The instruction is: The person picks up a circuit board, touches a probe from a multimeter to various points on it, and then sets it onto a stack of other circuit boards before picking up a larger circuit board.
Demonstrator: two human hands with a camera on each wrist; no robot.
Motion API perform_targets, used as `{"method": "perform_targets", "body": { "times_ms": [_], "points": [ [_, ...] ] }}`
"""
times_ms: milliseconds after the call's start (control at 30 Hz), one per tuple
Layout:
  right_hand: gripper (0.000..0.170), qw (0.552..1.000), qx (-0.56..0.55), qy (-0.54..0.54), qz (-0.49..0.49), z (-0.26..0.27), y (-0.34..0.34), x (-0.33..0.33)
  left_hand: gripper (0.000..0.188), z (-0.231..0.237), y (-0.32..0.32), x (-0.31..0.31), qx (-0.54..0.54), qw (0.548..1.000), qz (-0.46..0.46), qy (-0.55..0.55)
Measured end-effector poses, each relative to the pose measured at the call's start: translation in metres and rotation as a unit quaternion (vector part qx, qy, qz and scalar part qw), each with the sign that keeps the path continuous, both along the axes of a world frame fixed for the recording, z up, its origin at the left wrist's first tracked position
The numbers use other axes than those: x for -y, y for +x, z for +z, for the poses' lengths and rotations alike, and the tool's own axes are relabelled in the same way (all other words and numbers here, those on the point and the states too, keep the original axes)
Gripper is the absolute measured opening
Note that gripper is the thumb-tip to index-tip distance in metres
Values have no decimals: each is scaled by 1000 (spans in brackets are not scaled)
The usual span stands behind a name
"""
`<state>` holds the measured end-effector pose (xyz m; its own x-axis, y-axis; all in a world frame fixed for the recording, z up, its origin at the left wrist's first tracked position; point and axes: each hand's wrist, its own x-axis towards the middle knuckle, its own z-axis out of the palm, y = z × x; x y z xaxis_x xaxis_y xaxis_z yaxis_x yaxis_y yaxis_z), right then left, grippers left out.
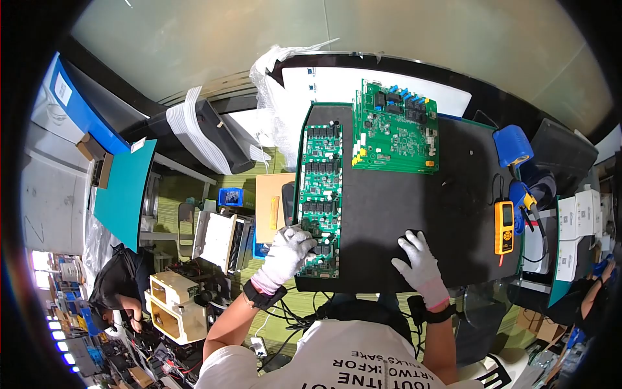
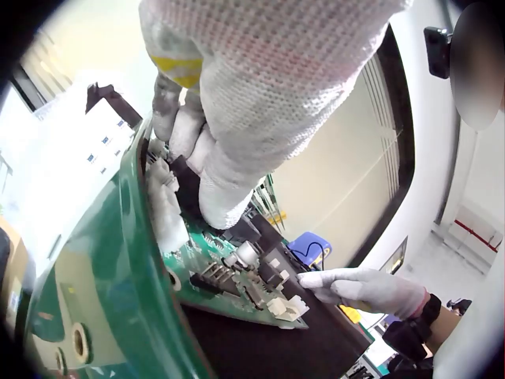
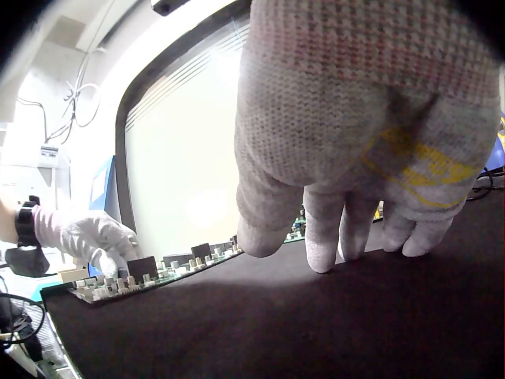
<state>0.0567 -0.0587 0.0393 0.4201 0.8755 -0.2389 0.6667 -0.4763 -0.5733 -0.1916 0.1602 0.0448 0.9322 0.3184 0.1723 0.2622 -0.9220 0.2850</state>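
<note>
A long column of green circuit boards (image 1: 322, 170) with black block components lies along the left edge of the dark work surface. At its near end, my gloved left hand (image 1: 287, 255) has its fingers bent over the lowest board. The left wrist view shows the left hand (image 2: 252, 95) with thumb and fingers around a dark component on the board (image 2: 197, 257); the fingertips are partly hidden. My gloved right hand (image 1: 420, 262) is to the right, fingers extended. In the right wrist view, the right hand (image 3: 355, 126) has its fingertips down at the dark surface (image 3: 260, 316).
A stack of larger green boards (image 1: 395, 133) lies at the back. At the right are a yellow meter (image 1: 504, 227) and a blue device (image 1: 512, 146). A cardboard piece (image 1: 265, 201) is left of the table. Another person (image 1: 116, 285) is at far left.
</note>
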Motion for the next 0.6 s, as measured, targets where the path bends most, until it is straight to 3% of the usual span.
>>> {"method": "perform_targets", "body": {
  "times_ms": [367, 600],
  "points": [
    [48, 999, 40, 4, 4, -1, -1, 1, 31, -4, 1, 4, 9, 1000, 10, 27],
    [51, 1000, 4, -3, 0, 1, 0, 0, 34, -6, -1, 7, -11, 999, 32, 16]
  ]
}}
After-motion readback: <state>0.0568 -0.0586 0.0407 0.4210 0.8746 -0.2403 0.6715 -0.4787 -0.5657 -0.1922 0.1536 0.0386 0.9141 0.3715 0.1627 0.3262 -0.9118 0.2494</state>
